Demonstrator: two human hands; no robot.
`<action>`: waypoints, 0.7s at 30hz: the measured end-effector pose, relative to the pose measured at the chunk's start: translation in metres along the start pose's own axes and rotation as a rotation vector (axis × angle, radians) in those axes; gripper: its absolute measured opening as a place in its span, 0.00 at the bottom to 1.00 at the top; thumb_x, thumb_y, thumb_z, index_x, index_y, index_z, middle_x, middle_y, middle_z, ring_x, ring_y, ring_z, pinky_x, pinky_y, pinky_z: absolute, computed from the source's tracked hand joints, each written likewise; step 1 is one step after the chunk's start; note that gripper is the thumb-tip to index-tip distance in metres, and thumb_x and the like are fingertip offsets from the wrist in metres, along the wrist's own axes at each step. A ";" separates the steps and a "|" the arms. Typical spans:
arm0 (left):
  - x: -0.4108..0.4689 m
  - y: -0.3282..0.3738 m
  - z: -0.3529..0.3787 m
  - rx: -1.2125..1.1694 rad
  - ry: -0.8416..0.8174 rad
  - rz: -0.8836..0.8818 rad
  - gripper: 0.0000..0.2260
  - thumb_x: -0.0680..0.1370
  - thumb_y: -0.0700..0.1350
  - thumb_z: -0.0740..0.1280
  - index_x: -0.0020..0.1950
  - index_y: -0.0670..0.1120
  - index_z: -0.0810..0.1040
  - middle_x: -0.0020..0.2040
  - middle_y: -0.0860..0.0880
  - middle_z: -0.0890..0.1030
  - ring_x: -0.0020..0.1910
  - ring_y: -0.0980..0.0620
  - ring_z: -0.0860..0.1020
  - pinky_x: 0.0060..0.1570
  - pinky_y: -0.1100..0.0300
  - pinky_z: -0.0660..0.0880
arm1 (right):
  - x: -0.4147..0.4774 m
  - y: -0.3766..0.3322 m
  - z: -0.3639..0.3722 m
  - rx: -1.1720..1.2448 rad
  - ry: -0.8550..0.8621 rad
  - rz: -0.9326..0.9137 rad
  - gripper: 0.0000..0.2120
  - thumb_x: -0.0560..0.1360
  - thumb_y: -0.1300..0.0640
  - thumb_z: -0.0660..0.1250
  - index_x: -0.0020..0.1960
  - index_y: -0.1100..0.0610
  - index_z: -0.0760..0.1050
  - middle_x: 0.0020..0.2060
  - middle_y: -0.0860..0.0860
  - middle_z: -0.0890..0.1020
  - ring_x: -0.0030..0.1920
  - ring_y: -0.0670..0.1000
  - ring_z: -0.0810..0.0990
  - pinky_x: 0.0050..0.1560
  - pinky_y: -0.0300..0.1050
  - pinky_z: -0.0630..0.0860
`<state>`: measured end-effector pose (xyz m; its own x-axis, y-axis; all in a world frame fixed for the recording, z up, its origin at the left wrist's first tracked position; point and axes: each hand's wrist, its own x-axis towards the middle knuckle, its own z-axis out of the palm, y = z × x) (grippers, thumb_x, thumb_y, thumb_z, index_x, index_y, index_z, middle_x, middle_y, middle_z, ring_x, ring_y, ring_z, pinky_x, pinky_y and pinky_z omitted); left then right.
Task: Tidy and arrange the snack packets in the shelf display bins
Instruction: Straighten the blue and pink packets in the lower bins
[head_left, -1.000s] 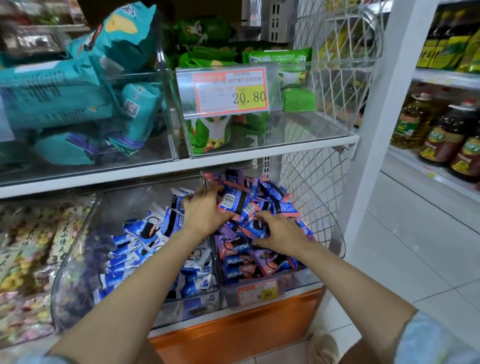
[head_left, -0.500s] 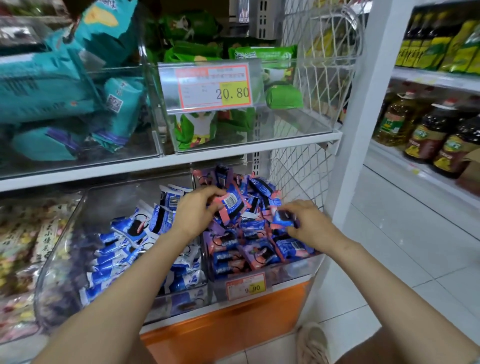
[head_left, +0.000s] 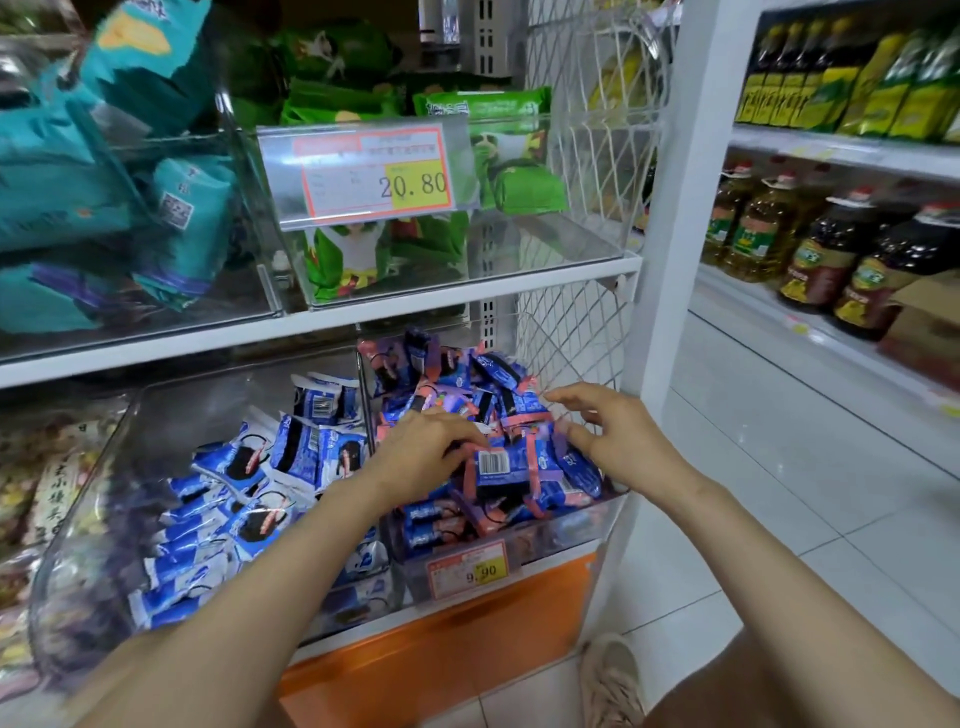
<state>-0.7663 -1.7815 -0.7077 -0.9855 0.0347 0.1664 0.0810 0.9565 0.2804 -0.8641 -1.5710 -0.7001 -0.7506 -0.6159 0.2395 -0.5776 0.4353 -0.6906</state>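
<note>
Small blue-and-pink snack packets (head_left: 447, 374) are heaped in the clear right-hand bin (head_left: 561, 530) on the lower shelf. My left hand (head_left: 426, 452) reaches into that bin, its fingers curled over the left edge of a blue-and-pink packet (head_left: 506, 465) that lies barcode up on top of the heap. My right hand (head_left: 618, 431) is just right of that packet with fingers spread and thumb out, holding nothing. The neighbouring clear bin (head_left: 156, 410) holds blue-and-white packets (head_left: 244, 488).
A 9.90 price tag (head_left: 470, 569) fronts the right bin. The upper shelf (head_left: 467, 306) carries green packets (head_left: 353, 260), teal packets (head_left: 62, 171) and a 20.80 tag (head_left: 374, 174). A white wire mesh panel (head_left: 571, 332) closes the right side. Oil bottles (head_left: 821, 265) line the aisle shelf.
My left hand drew back from the rear of the heap toward the front onto the barcode packet. My right hand opened its fingers and shifted right; it no longer pinches a packet.
</note>
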 end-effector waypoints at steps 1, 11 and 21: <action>0.000 -0.004 0.000 0.056 -0.012 0.004 0.14 0.78 0.37 0.61 0.59 0.51 0.79 0.60 0.54 0.78 0.61 0.52 0.71 0.60 0.56 0.65 | 0.000 0.000 0.000 -0.001 -0.008 0.003 0.17 0.74 0.66 0.65 0.62 0.56 0.76 0.59 0.52 0.78 0.60 0.49 0.76 0.64 0.41 0.69; 0.032 -0.031 -0.006 0.295 -0.159 -0.301 0.31 0.74 0.57 0.68 0.73 0.50 0.60 0.72 0.46 0.61 0.64 0.42 0.71 0.60 0.50 0.69 | 0.000 0.000 0.001 0.001 -0.068 0.021 0.13 0.75 0.66 0.65 0.57 0.56 0.78 0.50 0.51 0.80 0.52 0.50 0.78 0.56 0.43 0.74; 0.005 -0.027 -0.034 -0.052 -0.006 -0.220 0.24 0.73 0.50 0.71 0.67 0.51 0.68 0.65 0.48 0.67 0.61 0.49 0.72 0.58 0.58 0.70 | 0.002 0.000 -0.002 0.023 -0.083 0.018 0.12 0.74 0.66 0.65 0.55 0.56 0.79 0.41 0.51 0.79 0.49 0.52 0.80 0.53 0.45 0.75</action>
<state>-0.7680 -1.8172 -0.6823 -0.9811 -0.1714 0.0899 -0.1288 0.9250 0.3575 -0.8662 -1.5716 -0.6980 -0.7311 -0.6607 0.1702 -0.5561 0.4325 -0.7097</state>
